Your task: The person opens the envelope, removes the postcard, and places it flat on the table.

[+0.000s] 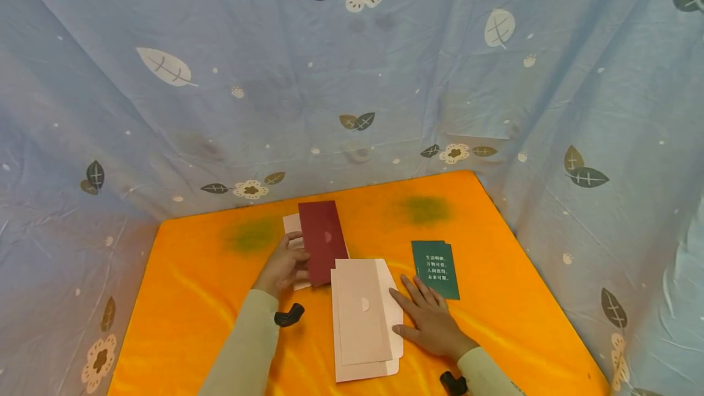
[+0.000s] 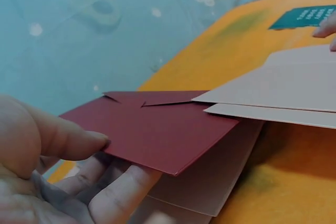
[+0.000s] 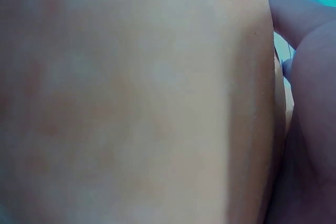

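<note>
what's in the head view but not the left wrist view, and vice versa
Only the head view shows the left sleeve and right sleeve. Only the left wrist view shows, from low down, fingers passing beneath the red envelope. Both show that envelope, the left hand, some of the right hand, pale envelopes, green cards, orange cloth and curtain.

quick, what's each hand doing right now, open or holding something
Left hand: closed, pinching the red envelope.
Right hand: open, fingers spread at the pink envelopes.
</note>
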`<state>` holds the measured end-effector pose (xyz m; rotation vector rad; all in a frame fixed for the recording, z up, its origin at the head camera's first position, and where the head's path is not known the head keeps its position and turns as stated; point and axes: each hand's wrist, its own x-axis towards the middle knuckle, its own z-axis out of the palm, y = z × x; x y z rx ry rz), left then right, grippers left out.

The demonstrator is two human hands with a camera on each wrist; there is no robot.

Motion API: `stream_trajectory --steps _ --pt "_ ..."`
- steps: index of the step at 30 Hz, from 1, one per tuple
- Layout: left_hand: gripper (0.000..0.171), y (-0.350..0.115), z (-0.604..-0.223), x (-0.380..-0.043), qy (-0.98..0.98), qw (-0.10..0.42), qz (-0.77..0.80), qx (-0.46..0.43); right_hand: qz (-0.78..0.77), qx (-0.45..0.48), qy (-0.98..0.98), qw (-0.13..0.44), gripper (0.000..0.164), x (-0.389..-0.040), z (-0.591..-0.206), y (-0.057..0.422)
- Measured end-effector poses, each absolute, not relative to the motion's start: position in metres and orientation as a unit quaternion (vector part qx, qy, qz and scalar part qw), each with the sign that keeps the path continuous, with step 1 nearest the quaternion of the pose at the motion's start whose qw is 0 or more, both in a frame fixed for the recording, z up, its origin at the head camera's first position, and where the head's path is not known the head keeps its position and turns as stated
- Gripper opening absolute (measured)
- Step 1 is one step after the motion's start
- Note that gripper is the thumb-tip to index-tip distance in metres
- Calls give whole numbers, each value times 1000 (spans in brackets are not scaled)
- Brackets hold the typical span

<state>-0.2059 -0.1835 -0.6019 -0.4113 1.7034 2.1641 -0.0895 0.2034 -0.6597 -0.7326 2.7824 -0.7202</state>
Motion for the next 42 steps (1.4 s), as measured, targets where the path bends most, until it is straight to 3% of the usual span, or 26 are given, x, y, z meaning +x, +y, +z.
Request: stream_trajectory --steps 18,29,42 --pt "62 -201 -583 -203 577 108 794 -157 -250 -261 931 50 74 -88 -663 204" --pt "62 -206 -574 -201 550 74 816 -161 -243 -246 933 99 78 -91 -663 205" --pt "57 -201 -567 -195 541 71 826 -139 -246 -245 932 101 78 -91 -664 205"
